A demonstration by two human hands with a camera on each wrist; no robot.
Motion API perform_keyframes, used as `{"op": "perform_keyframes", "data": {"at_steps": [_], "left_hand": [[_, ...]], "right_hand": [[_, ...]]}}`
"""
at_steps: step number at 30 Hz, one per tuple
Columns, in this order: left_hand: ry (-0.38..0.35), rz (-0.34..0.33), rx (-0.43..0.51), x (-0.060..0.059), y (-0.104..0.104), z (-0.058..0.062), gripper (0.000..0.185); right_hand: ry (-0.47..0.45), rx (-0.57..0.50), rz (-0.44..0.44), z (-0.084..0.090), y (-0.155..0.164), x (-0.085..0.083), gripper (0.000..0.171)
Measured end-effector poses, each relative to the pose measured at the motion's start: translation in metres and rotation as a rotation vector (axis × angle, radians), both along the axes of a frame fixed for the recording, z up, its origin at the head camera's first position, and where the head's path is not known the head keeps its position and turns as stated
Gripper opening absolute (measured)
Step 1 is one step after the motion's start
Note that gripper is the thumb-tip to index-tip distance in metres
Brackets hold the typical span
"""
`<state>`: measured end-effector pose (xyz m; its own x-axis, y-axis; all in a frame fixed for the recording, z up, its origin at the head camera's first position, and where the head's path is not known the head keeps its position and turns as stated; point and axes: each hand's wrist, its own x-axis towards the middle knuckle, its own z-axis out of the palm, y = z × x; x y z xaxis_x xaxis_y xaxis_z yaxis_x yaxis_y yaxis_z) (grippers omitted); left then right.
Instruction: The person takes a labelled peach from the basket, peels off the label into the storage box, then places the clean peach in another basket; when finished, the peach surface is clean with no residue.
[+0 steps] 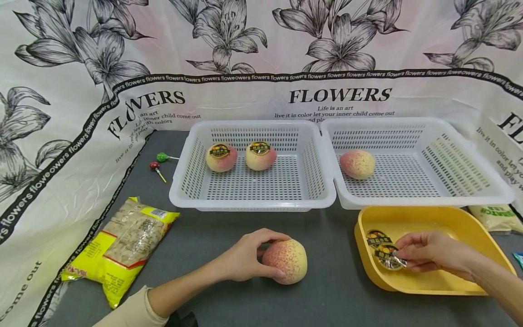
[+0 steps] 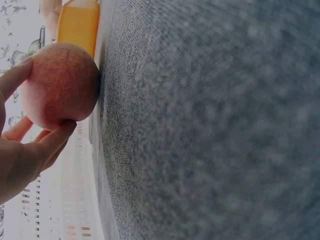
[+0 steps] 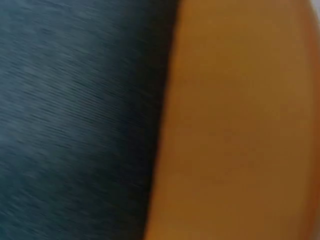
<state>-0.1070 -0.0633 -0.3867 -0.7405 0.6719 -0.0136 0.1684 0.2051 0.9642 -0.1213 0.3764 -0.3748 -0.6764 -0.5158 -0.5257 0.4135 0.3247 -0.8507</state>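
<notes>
On the dark tabletop, my left hand (image 1: 253,255) grips a pink-and-yellow peach (image 1: 287,262), thumb on the near side. The left wrist view shows the same peach (image 2: 62,85) between thumb and fingers, resting on the cloth. My right hand (image 1: 435,253) reaches into a yellow basin (image 1: 443,218) and pinches a shiny black-and-gold label sticker (image 1: 390,258) at its edge. Another such sticker (image 1: 377,237) lies partly behind it in the basin. Only the basin's wall (image 3: 230,120) and the cloth fill the right wrist view; the right hand is out of sight there.
Two labelled peaches (image 1: 221,158) sit in the left white basket (image 1: 253,204); one peach (image 1: 357,164) sits in the right white basket (image 1: 425,200). A yellow snack bag (image 1: 122,247) and two lollipops (image 1: 157,164) lie at left. Another bag (image 1: 496,218) lies right of the basin.
</notes>
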Motion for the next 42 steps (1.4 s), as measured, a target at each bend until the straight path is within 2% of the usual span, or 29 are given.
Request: {"op": "perform_keyframes", "data": {"at_steps": [3,7,9,11,12,14,16,20,22,23,25,30,33,37,42], "left_hand": [[-0.003,-0.001,-0.001,0.0,0.0,0.0,0.064],[0.001,-0.002,-0.002,0.0,-0.001,0.0,0.063],[0.008,-0.001,-0.006,0.001,-0.001,0.0,0.062],[0.011,0.0,-0.01,0.001,-0.001,0.0,0.062],[0.011,0.001,-0.013,0.001,-0.001,0.001,0.062],[0.013,0.001,-0.016,0.001,-0.001,0.002,0.063],[0.007,0.001,-0.017,0.002,0.0,0.003,0.063],[0.004,0.005,-0.03,0.003,-0.001,0.004,0.061],[0.006,0.005,-0.03,0.003,-0.001,0.004,0.061],[0.009,0.005,-0.03,0.004,-0.001,0.004,0.061],[0.014,0.004,-0.027,0.004,-0.001,0.004,0.061],[0.02,0.0,-0.032,0.005,0.0,0.003,0.063],[0.025,-0.009,-0.04,0.005,0.0,0.003,0.063],[0.046,-0.015,-0.059,0.004,-0.001,0.003,0.063],[0.08,-0.017,-0.073,0.001,-0.003,0.007,0.062]], "right_hand": [[0.199,0.175,0.064,-0.009,-0.011,0.01,0.011],[0.539,0.484,0.096,-0.01,-0.026,0.018,0.021],[0.621,0.628,0.086,-0.006,-0.03,0.021,0.028],[0.678,0.691,0.062,0.0,-0.033,0.022,0.03],[0.674,0.683,0.044,0.005,-0.034,0.021,0.031],[0.66,0.575,0.003,0.016,-0.034,0.018,0.028],[0.603,0.386,-0.057,0.027,-0.037,0.015,0.024],[0.424,-0.081,-0.126,0.04,-0.058,0.007,0.029],[0.369,-0.229,-0.124,0.041,-0.077,0.006,0.032],[0.355,-0.269,-0.124,0.04,-0.089,0.006,0.033],[0.338,-0.279,-0.123,0.037,-0.114,0.008,0.034],[0.294,-0.11,-0.054,0.02,-0.163,0.016,0.055],[0.28,-0.062,-0.003,0.006,-0.18,0.022,0.064],[0.266,-0.118,0.031,-0.009,-0.196,0.027,0.072],[0.259,-0.177,0.05,-0.016,-0.202,0.026,0.068]]}}
